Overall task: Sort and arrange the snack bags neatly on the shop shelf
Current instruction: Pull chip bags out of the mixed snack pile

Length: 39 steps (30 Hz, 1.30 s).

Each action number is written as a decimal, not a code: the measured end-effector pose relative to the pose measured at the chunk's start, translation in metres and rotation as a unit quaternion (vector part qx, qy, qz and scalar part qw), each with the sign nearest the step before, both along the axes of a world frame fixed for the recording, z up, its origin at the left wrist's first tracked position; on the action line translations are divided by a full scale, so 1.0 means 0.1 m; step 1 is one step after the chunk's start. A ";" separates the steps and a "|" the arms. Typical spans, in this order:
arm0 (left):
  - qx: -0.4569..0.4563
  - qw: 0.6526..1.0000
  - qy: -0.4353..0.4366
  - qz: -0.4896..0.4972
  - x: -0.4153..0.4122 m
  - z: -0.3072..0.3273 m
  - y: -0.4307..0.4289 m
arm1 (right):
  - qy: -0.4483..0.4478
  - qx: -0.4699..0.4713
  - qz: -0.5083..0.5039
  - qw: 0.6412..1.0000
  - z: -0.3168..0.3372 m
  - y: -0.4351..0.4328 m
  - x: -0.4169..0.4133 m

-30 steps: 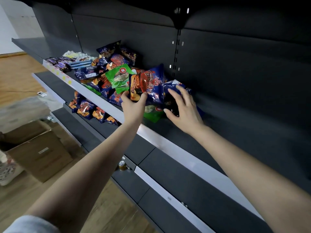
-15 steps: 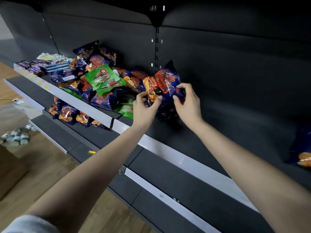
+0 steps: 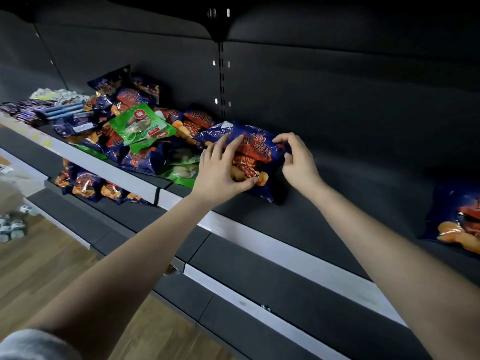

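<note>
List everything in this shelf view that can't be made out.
Head view only:
1. The held blue bag: left side covered by the left hand, right edge by the right hand.
2. The blue bag at far right: cut off by the frame edge.
3. Bags under the green bag: count hidden by the pile.
4. The pale things on the floor: blurred, cut by the left edge.
5. The dark bars at far left: print too small.

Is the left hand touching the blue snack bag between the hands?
Touching. Head view: the left hand has fingers laid across the blue snack bag, thumb pressing its lower part.
</note>
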<state>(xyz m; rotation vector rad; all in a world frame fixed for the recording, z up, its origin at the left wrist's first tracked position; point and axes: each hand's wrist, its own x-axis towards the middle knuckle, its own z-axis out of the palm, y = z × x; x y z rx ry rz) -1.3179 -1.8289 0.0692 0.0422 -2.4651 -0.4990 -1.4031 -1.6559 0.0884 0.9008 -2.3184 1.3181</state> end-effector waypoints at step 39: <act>0.061 0.992 -0.109 -0.003 -0.23 -0.38 -0.05 | 0.132 0.332 0.002 0.934 -0.44 -0.03 -0.04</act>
